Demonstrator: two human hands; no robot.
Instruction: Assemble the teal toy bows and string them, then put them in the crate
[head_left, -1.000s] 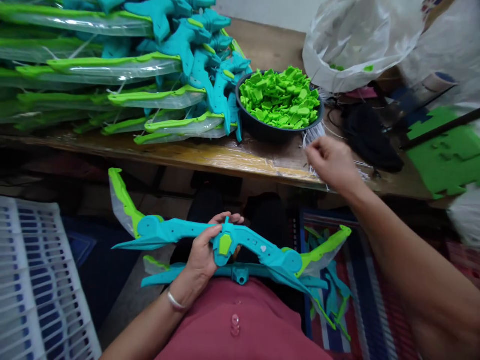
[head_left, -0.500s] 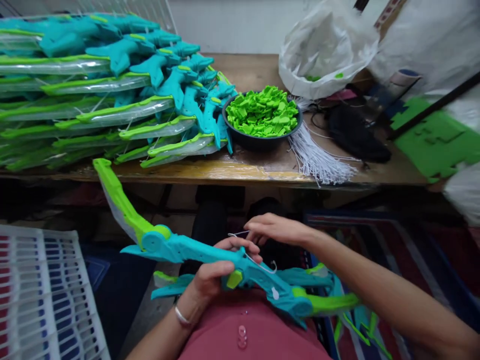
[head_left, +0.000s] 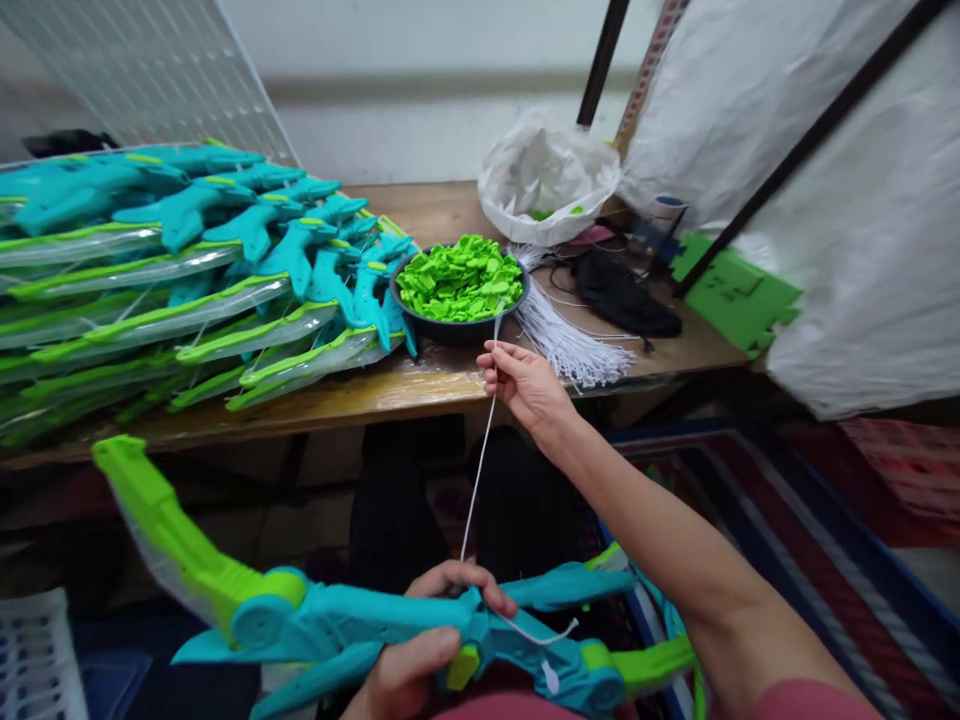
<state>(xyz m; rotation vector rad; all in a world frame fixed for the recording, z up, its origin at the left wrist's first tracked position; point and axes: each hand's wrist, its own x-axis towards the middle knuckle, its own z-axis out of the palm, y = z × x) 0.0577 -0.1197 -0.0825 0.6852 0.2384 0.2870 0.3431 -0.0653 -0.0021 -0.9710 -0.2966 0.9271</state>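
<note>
1. Turquoise bow frame [head_left: 360,610] sits nearest you, well below the bowl [head_left: 450,332] and off the desk [head_left: 420,385], level with your lap.
2. Your left hand [head_left: 409,670] is closed around the frame's middle, thumb on the near side, fingers curled over the far side.
3. Your right hand [head_left: 529,385], just in front of the bowl, has its fingers pinched together on a white cord [head_left: 480,470].
4. That cord runs straight down from the bowl's front to your left fingers; a short end lies loose across the frame. Whether it passes through a hole, you cannot tell: your fingers cover the spot.
5. Judging by this, the step in hand is drawing the cord out at the frame's middle.
6. The next move seems to call for a steady left grip and a check on that loose end, which could slip through.
7. More cords [head_left: 566,340] lie right of the bowl; stacked frames [head_left: 292,250] lie left.
</note>
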